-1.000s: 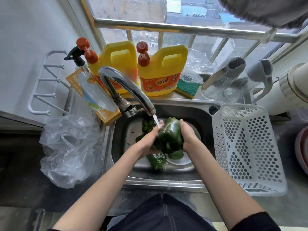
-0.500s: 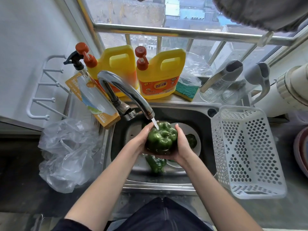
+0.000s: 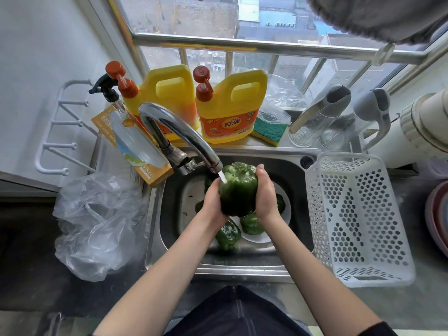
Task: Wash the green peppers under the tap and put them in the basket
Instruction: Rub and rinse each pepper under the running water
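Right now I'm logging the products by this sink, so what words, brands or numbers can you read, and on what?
"KEON": right-hand yellow detergent jug, label's top right.
Two large Chinese characters on that label: too blurred to read surely.
"S 20PCS": end flap of the orange box beside the tap.
Left yellow jug: label hidden behind the tap.
Box's side print and the jug's small print: too small.

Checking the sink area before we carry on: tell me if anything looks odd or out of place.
Nothing stands out. Both hands hold a green pepper under the running tap; the white basket sits upright beside the sink.
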